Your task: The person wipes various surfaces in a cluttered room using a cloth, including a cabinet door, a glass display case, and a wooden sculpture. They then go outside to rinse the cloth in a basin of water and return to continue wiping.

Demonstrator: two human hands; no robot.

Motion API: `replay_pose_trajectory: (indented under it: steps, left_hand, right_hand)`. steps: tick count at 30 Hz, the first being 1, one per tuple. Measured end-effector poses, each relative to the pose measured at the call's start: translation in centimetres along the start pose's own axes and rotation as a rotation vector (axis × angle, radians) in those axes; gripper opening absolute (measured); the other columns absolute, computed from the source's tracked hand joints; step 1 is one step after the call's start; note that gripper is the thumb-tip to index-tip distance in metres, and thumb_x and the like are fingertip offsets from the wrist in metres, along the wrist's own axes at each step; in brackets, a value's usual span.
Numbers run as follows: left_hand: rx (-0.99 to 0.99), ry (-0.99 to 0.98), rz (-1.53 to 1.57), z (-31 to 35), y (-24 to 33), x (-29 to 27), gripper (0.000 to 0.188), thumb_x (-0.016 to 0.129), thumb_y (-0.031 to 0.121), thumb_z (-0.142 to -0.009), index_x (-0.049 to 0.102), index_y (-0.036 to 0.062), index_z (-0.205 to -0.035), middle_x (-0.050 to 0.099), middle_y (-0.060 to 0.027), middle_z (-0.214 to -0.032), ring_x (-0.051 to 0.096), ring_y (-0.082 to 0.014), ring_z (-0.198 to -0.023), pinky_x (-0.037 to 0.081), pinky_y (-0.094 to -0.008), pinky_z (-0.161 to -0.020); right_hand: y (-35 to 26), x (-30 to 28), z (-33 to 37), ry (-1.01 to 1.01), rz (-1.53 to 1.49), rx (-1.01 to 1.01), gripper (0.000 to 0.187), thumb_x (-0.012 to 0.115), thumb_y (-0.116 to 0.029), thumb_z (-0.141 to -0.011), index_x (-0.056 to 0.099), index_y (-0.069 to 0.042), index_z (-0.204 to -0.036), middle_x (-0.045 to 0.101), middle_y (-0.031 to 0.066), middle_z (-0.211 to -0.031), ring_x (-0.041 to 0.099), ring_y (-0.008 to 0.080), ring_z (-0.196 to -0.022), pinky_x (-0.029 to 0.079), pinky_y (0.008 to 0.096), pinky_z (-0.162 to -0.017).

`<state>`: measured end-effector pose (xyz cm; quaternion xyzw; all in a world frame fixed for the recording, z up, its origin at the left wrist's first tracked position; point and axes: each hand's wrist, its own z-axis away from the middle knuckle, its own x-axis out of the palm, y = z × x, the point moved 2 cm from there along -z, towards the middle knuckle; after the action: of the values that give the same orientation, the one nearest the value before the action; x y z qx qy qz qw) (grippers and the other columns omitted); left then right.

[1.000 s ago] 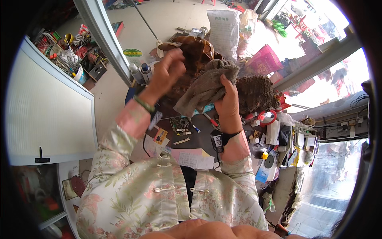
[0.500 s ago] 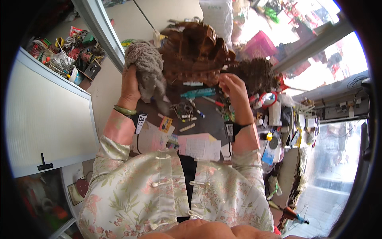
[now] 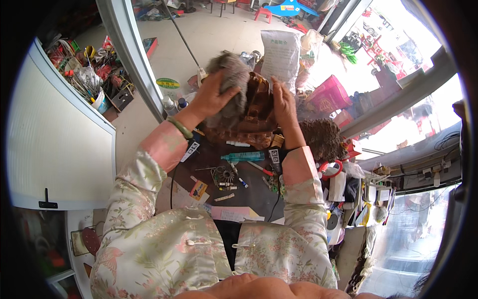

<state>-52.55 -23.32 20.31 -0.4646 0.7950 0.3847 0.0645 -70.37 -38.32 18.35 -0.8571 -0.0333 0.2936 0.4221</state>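
Observation:
A glossy dark-brown carved ornament (image 3: 260, 99) with a ridged base stands at the far side of the dark table. My left hand (image 3: 211, 99) is closed round a grey fluffy cloth (image 3: 230, 70), which lies against the ornament's upper left side and covers part of it. At the ornament's right edge is my right hand (image 3: 285, 104), its fingers raised and gripping that side. Just in front of the base lie a white marker (image 3: 238, 143) and a teal tube-shaped pen (image 3: 243, 156).
A rough brown block (image 3: 321, 137) stands right of the ornament. Pens, a small card (image 3: 198, 190) and papers (image 3: 231, 213) lie nearer me. Behind are a white sack (image 3: 280, 55) and a pink bag (image 3: 328, 94). A grey frame post (image 3: 132, 55) rises at the left.
My left hand has moved right and up with the cloth, from beside the ornament onto its upper left. My right hand has risen along its right edge. The view has tilted up.

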Motion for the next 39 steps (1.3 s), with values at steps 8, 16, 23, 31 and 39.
replay_pose_trajectory:
  steps: [8,16,23,31,39]
  left_hand:
    - [-0.134,-0.075,-0.03,-2.7,-1.9,1.4,0.034,0.058,0.025,-0.084,0.059,0.0019,-0.109,0.063,-0.0233,-0.101,0.057,-0.045,-0.094,0.047,-0.047,-0.083]
    - [-0.45,-0.487,0.046,-9.0,-4.1,2.0,0.036,0.053,0.02,-0.085,0.06,-0.0048,-0.11,0.068,-0.0117,-0.095,0.06,-0.0185,-0.081,0.049,-0.0332,-0.079]
    - [-0.463,-0.589,0.342,-8.1,-6.9,1.7,0.039,0.052,0.022,-0.088,0.059,-0.0036,-0.116,0.065,-0.0142,-0.105,0.058,-0.0178,-0.095,0.046,-0.0293,-0.089]
    - [-0.206,-0.213,0.045,0.2,-10.3,-2.9,0.026,0.057,0.012,-0.083,0.063,-0.0003,-0.105,0.067,-0.017,-0.09,0.062,-0.0206,-0.087,0.048,-0.0333,-0.082]
    - [-0.302,-0.35,0.284,-0.1,-7.3,-4.1,0.043,0.062,0.021,-0.078,0.059,0.0012,-0.116,0.066,-0.0167,-0.103,0.062,-0.0277,-0.097,0.046,-0.0351,-0.088]
  right_hand:
    - [1.3,2.0,0.6,0.112,0.04,-0.151,0.037,0.042,-0.027,-0.098,0.061,-0.004,-0.119,0.066,0.0184,-0.102,0.061,0.0374,-0.096,0.047,0.0425,-0.085]
    - [0.6,2.2,0.5,0.135,0.177,-0.177,0.037,0.04,-0.026,-0.098,0.06,-0.004,-0.121,0.066,0.018,-0.099,0.061,0.0363,-0.092,0.047,0.0435,-0.082]
    - [0.0,2.0,0.5,0.1,0.158,-0.167,0.038,0.037,-0.024,-0.099,0.059,-0.004,-0.122,0.064,0.0197,-0.1,0.06,0.0375,-0.092,0.047,0.0426,-0.081]
    - [0.4,2.0,0.6,0.063,0.133,-0.108,0.041,0.034,-0.027,-0.1,0.057,-0.005,-0.126,0.063,0.0184,-0.111,0.059,0.0347,-0.105,0.045,0.0382,-0.091]
    - [0.4,1.9,0.4,0.039,0.182,-0.129,0.042,0.034,-0.027,-0.099,0.056,-0.005,-0.127,0.062,0.0196,-0.111,0.057,0.0375,-0.103,0.042,0.0404,-0.092]
